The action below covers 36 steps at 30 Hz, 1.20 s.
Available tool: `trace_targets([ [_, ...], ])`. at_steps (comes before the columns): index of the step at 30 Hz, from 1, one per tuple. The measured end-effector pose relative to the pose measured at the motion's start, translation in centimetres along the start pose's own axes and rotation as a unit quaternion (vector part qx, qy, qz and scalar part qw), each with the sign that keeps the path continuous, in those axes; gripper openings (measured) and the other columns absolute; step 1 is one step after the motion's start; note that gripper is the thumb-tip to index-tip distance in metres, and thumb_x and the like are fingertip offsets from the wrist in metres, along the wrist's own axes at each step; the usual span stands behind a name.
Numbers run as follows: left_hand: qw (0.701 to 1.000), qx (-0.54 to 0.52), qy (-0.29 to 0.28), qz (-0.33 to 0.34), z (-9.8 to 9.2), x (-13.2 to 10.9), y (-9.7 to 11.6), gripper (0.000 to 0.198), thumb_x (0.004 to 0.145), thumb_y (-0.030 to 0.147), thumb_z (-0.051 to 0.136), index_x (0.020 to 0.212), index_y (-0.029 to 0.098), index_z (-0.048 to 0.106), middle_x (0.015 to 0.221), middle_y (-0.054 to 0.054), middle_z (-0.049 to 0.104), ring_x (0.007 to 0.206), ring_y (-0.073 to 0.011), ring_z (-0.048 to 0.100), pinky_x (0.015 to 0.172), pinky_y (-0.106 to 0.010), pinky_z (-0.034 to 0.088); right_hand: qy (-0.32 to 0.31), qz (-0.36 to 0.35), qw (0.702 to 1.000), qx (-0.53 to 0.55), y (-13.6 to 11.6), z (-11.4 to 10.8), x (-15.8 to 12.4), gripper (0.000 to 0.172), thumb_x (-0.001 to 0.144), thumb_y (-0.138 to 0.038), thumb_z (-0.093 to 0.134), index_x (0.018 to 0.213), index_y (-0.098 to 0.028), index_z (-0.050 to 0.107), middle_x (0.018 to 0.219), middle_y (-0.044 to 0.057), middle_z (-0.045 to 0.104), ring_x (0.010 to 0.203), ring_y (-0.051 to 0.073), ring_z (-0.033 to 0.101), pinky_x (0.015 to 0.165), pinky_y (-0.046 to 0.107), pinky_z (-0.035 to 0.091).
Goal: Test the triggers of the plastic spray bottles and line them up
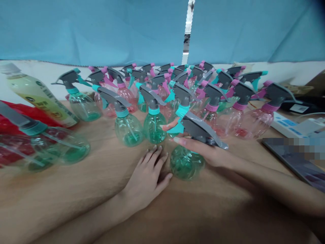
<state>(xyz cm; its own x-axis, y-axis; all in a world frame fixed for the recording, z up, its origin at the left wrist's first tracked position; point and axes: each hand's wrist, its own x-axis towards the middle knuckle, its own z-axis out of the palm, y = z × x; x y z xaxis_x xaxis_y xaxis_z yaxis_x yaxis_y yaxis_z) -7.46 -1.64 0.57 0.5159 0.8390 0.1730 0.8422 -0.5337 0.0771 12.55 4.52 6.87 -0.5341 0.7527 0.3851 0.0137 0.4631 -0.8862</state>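
My right hand grips a spray bottle by its neck, with a finger at the turquoise trigger. The bottle is clear green with a grey head and holds some green liquid. My left hand lies on the wooden table just left of that bottle, fingers stretched out and apart, holding nothing. Right behind the left hand stand two green spray bottles, a ribbed one and a rounder one, both with turquoise collars.
Several pink and green spray bottles crowd the table's back. At left, more green bottles lie near a red bag and a labelled plastic bottle. A dark phone rests at right. A blue cloth hangs behind.
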Motion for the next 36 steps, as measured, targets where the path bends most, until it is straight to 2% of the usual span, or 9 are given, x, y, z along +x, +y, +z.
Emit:
trace_targets([
  [13, 1.000, -0.002, -0.002, -0.002, -0.05, 0.02, -0.03, 0.052, 0.094, 0.039, 0.053, 0.136, 0.009, 0.046, 0.144, -0.019, 0.044, 0.133, -0.0337, 0.039, 0.106, -0.051, 0.035, 0.024, 0.004, 0.999, -0.023, 0.24, 0.07, -0.23, 0.026, 0.088, -0.037, 0.060, 0.114, -0.031, 0.063, 0.061, -0.005, 0.051, 0.058, 0.014, 0.051, 0.059, 0.029, 0.043],
  [24, 1.000, -0.009, -0.003, -0.001, -0.16, 0.02, 0.01, 0.052, 0.093, 0.039, 0.053, 0.136, 0.010, 0.046, 0.144, -0.019, 0.044, 0.133, -0.0339, 0.039, 0.106, -0.051, 0.036, 0.011, 0.005, 1.000, -0.029, 0.37, 0.01, -0.23, 0.029, 0.090, -0.036, 0.058, 0.119, -0.029, 0.060, 0.064, -0.004, 0.053, 0.062, 0.014, 0.053, 0.062, 0.029, 0.044],
  [30, 1.000, -0.013, 0.000, -0.004, -0.19, 0.01, 0.03, 0.051, 0.094, 0.039, 0.051, 0.136, 0.010, 0.046, 0.145, -0.019, 0.043, 0.133, -0.0339, 0.039, 0.104, -0.052, 0.037, 0.009, 0.004, 1.000, -0.026, 0.22, 0.02, -0.28, 0.027, 0.089, -0.036, 0.059, 0.116, -0.029, 0.062, 0.060, -0.006, 0.048, 0.056, 0.012, 0.048, 0.057, 0.027, 0.042],
  [36, 1.000, -0.013, 0.007, -0.001, -0.06, -0.03, 0.03, 0.049, 0.094, 0.040, 0.051, 0.134, 0.012, 0.047, 0.144, -0.018, 0.044, 0.133, -0.0340, 0.040, 0.104, -0.053, 0.037, 0.025, 0.008, 0.999, -0.026, -0.08, 0.06, -0.25, 0.027, 0.087, -0.037, 0.062, 0.113, -0.031, 0.063, 0.058, -0.005, 0.047, 0.058, 0.015, 0.051, 0.060, 0.030, 0.045],
])
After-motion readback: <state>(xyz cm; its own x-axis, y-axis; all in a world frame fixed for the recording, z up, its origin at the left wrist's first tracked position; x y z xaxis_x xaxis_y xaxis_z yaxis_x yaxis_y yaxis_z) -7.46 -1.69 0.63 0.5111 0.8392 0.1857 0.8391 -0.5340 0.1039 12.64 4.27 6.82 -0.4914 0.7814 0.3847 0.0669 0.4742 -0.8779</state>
